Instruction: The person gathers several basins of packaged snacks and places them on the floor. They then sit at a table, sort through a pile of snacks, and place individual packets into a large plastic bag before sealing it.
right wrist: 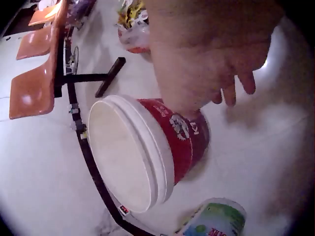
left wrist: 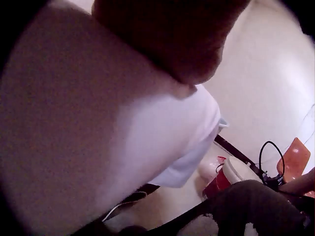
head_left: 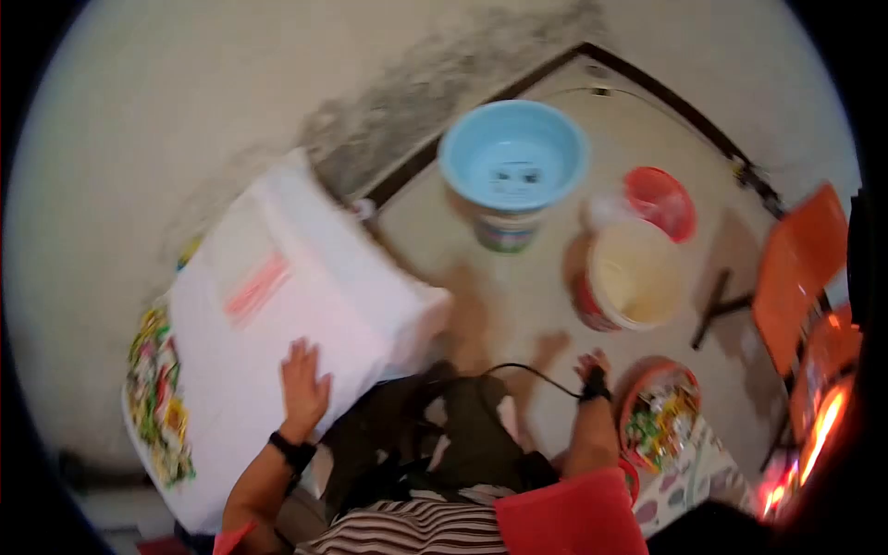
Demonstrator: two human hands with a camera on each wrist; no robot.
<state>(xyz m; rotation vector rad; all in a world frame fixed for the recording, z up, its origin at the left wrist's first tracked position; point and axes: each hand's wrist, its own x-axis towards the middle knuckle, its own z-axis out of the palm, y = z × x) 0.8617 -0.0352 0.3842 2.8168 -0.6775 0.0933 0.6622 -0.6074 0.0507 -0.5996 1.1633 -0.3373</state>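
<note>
Over the white-covered table (head_left: 342, 314), my left hand (head_left: 303, 388) lies with its fingers extended, near a red-printed patch on the cover. The left wrist view shows that hand (left wrist: 172, 39) dark and close above the white cover (left wrist: 152, 132); whether it touches is unclear. My right hand (head_left: 594, 370) hangs low over the floor, fingers loose and holding nothing. Beside it are a white-rimmed red bucket (head_left: 597, 310) and an orange-red basin of colourful wrapped items (head_left: 661, 421). In the right wrist view the hand (right wrist: 211, 64) partly covers the red bucket (right wrist: 179, 140).
A light blue basin (head_left: 513, 157) sits on top of another container near the wall. Behind the bucket is a red basin (head_left: 666, 205). Orange chairs (head_left: 797, 268) stand at the right. Shiny wrapped items (head_left: 153, 398) lie along the table's left edge.
</note>
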